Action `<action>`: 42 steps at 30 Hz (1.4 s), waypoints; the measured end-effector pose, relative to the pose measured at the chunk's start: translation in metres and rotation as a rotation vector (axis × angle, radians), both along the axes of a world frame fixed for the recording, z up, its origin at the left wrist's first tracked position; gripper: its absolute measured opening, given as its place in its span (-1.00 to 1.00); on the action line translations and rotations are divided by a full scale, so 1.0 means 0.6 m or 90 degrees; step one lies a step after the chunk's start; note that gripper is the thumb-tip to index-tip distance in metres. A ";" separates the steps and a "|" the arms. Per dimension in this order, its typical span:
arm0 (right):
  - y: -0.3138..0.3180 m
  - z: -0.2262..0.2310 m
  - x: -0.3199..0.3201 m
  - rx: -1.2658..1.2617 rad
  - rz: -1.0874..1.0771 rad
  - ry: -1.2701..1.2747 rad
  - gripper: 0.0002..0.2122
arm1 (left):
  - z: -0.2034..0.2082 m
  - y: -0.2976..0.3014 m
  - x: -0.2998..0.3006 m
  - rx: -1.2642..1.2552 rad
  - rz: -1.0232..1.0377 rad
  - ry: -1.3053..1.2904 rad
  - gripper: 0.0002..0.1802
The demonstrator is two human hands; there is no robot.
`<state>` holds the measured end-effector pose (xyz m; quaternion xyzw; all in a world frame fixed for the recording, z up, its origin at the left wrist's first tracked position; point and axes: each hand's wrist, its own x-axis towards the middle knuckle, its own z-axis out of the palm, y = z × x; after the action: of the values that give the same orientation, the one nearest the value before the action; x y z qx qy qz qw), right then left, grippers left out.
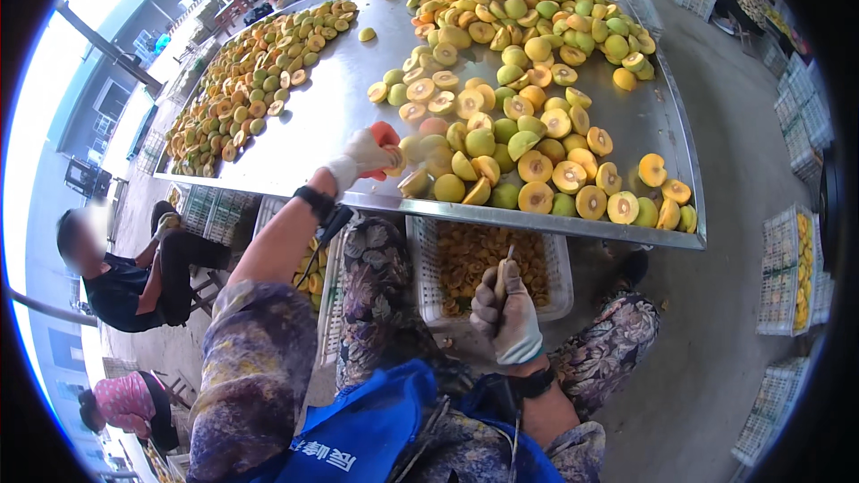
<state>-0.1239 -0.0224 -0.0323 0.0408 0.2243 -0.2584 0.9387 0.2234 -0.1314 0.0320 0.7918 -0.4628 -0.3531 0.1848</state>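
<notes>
Across the upper part of the frame: metal worktop (349, 80) with a raised rim, bearing halved yellow peaches in two lots. First lot: large heap of peach halves (516, 107), upper centre to right, cut faces and green-yellow skins mixed, stones visible in several. Second lot: left heap (259, 89), upper left, set apart by bare metal.

Centre of the frame: left hand (367, 154), white glove with orange-red finger covering, at the near-left edge of the large heap; fingertips at one peach half (394, 161); blurred, so impossible to tell whether clamped on it.

Below centre, toward the right: right hand (510, 313), grey-and-white glove, fingers closed round a slim metal-tipped tool (510, 253), tip upward, clear of the fruit.

Under the worktop's near edge: white plastic crate (561, 279) of orange-brown fruit scraps.

Step in hand, as judged: picking up a single half. Recommended handling: loose piece from the heap's edge first, to spare the neighbours a roll; hold by the rounded skin, cut face exposed; light pressure, cut flesh being probably slippery. Tool tip best kept away from the left hand until steady support of the fruit.
</notes>
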 end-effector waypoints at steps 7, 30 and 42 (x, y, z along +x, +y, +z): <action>-0.025 0.065 0.028 -0.388 -0.128 0.327 -0.69 | 0.031 0.092 -0.215 -0.341 -0.262 0.206 -0.76; 0.023 0.020 -0.013 -0.690 -0.234 0.552 -0.69 | -0.053 0.170 -0.363 -0.310 0.115 0.786 -0.45; 0.039 -0.031 0.022 -0.753 -0.225 0.574 -0.72 | -0.030 0.187 -0.382 -0.290 0.073 0.759 -0.47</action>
<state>-0.1106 0.0012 -0.0509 -0.5431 0.4003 -0.4735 0.5662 -0.0056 -0.0195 0.0141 0.4243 -0.3008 -0.6150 0.5927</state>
